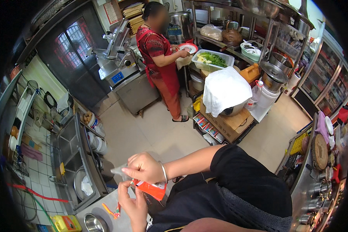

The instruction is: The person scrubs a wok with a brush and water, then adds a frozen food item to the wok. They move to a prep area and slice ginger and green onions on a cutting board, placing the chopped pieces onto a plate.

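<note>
My right hand point(145, 168), with a bangle at the wrist, is closed in a fist on translucent plastic point(119, 171), whose end sticks out at the left. Below it, my left hand point(132, 200) pinches the edge of a red plastic packet point(153, 190) between thumb and fingers. The packet lies under my right wrist; whether it and the translucent plastic are one piece, I cannot tell. On the grey counter point(89, 204) near my left hand are a metal bowl point(95, 222), a slim orange item point(108, 210) and a small red-and-green wrapper piece point(117, 210).
A metal sink point(81, 153) stands left. Across the floor, a person in a red apron point(169, 69) holds a red-rimmed plate point(188, 48) beside a basket of greens point(213, 59). A cart point(240, 137) bears a cloth-covered pot point(227, 90). A crowded worktop point(301, 174) runs along the right.
</note>
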Available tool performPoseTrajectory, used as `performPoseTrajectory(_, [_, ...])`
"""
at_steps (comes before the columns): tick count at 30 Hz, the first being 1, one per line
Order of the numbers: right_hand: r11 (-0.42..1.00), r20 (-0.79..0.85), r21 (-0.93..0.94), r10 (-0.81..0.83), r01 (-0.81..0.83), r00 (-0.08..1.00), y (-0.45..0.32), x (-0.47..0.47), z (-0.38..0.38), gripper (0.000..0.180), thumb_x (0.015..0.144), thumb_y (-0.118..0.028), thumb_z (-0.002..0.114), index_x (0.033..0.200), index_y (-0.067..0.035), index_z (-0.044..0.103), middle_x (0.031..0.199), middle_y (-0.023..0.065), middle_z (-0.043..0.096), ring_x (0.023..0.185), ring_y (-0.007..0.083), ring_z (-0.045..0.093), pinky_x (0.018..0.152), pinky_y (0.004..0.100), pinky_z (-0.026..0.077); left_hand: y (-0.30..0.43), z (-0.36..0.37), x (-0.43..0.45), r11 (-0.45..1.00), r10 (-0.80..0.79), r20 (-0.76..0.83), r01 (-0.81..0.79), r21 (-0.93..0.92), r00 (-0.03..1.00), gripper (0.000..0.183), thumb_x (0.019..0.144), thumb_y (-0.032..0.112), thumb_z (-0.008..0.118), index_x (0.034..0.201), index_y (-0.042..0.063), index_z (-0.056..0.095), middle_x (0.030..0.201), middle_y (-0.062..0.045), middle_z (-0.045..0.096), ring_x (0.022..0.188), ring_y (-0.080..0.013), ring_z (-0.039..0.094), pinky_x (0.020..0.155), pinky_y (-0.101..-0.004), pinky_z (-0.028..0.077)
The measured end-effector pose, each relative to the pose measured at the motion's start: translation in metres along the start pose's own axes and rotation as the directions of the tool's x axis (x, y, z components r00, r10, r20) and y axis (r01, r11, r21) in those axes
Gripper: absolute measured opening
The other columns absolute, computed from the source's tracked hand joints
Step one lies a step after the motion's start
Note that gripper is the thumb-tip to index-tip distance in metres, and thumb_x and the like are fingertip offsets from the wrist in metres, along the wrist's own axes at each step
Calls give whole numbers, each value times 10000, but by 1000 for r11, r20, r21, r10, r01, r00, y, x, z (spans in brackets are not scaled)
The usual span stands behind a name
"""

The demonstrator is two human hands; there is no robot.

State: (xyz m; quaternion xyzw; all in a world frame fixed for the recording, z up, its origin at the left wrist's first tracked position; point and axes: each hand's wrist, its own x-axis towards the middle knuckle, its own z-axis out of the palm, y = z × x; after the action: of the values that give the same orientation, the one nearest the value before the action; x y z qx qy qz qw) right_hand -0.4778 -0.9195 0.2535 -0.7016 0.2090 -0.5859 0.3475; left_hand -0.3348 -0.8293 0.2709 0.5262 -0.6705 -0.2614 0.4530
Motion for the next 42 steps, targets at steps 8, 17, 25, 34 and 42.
performPoseTrajectory(8, [991,451,-105,-30,86,892,-12,-64,-6,398,807,-369,741,717,-28,557,751,117,571,756,335,589,625,434,444,-77,-23,-63,950,-162,279,227,-217,947,133,804,-25,644,757,42,539,723,48,536,665,-38,463,580,-223,367])
performPoseTrajectory(17, [999,711,2,-39,53,702,-42,-66,-36,389,754,-358,783,759,-47,551,772,90,546,824,334,581,704,415,476,-29,-28,-47,970,202,423,-122,-209,883,240,719,83,606,553,22,444,505,-53,486,452,-169,417,500,-313,311])
performPoseTrajectory(25, [955,634,162,-293,247,716,-17,-95,-30,120,739,-141,700,707,-82,600,717,109,618,705,312,621,584,421,455,-100,-8,-72,985,119,27,-114,-128,993,322,764,239,658,597,61,449,581,-35,511,503,-158,462,505,-312,373])
performPoseTrajectory(34, [990,709,123,-137,70,692,45,-139,9,171,768,-183,680,719,-59,572,676,117,592,665,331,623,566,437,455,-147,36,-83,295,-192,377,420,-859,906,618,856,474,668,1198,-9,489,1131,-90,593,978,-162,563,835,-291,447])
performPoseTrajectory(42, [961,896,-108,-17,253,444,67,-130,39,155,706,-264,686,747,-122,639,744,93,654,720,311,647,558,461,456,-115,-16,-69,716,-408,625,658,-233,665,620,681,106,868,1224,-25,601,1101,-67,669,992,-156,622,891,-332,502])
